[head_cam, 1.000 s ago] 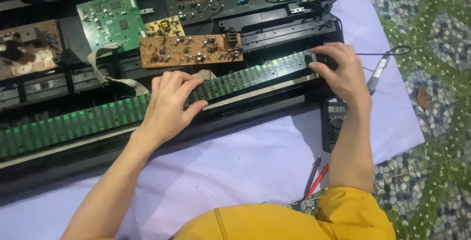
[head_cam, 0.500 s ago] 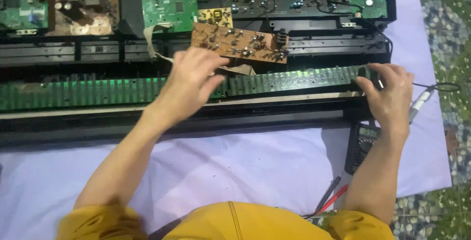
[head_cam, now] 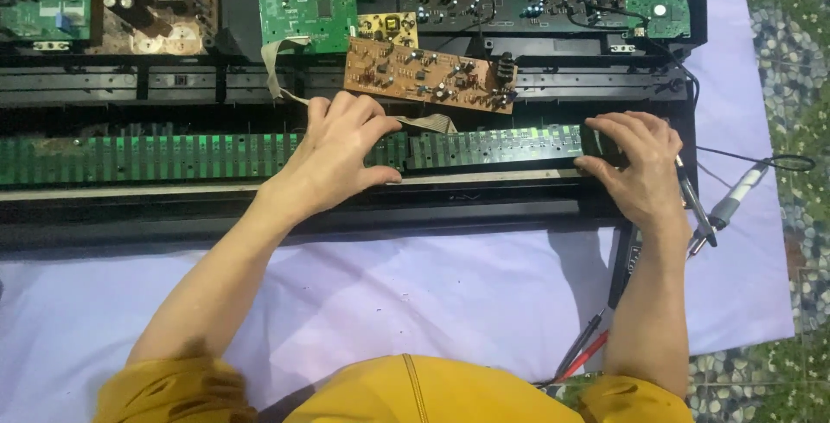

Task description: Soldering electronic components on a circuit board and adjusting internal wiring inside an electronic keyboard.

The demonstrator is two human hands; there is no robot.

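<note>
An opened black keyboard case [head_cam: 259, 215] lies across a lilac cloth [head_cam: 415, 293]. A long green contact board [head_cam: 156, 157] runs along its front. My left hand [head_cam: 333, 150] rests on the middle of that strip, fingers curled over its far edge. My right hand [head_cam: 631, 159] grips the strip's right end, fingers bent over it. A loose brown circuit board [head_cam: 428, 75] lies just behind my left hand, with a grey ribbon cable [head_cam: 428, 122] under it.
Green circuit boards [head_cam: 307, 1] and a brown power board [head_cam: 151, 12] sit at the back of the case. A soldering iron [head_cam: 735, 200] and a dark tool [head_cam: 696, 207] lie on the cloth at right. Red and black probes [head_cam: 584, 349] lie near my right elbow. Patterned floor [head_cam: 795, 86] borders the cloth.
The view has shifted slightly, so the case sits further right in frame. Both hands stay on the green strip in the same places.
</note>
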